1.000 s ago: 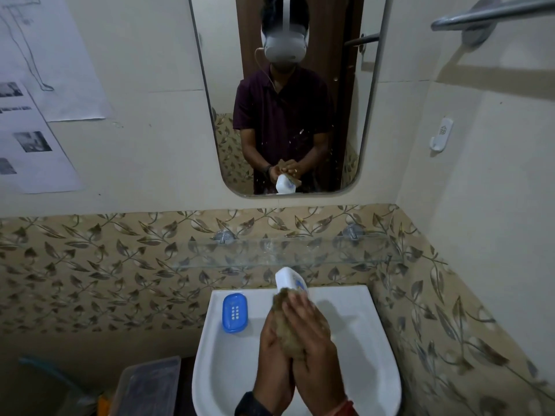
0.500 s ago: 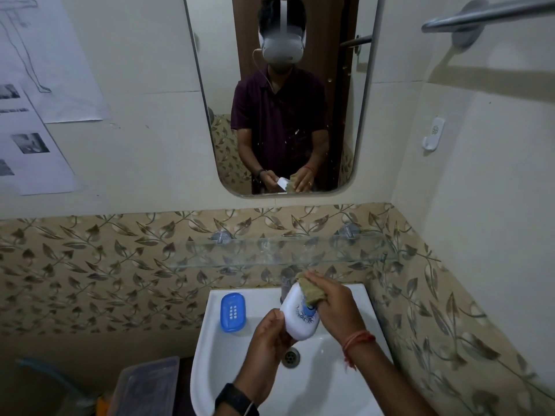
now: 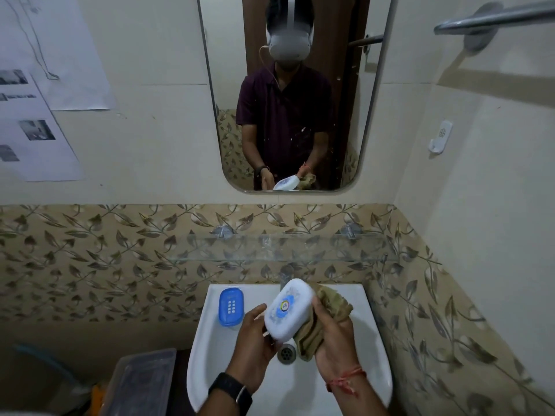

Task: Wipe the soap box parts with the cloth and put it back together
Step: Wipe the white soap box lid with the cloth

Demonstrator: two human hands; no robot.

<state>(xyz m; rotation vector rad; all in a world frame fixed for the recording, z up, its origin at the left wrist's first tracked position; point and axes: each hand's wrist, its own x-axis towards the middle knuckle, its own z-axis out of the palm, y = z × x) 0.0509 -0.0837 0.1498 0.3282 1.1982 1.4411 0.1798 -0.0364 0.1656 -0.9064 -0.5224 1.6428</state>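
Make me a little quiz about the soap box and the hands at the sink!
1. True or false: the blue soap box part sits on the sink rim, touched by no hand.
2. Which hand holds the cloth? A) left B) right C) neither
3. Fill in: the white lid is held over the ____.

Key
1. True; it rests alone at the back left corner.
2. B; the right hand bunches the cloth against the lid, while the left hand grips the lid's near end.
3. Sink; the drain shows just below it.
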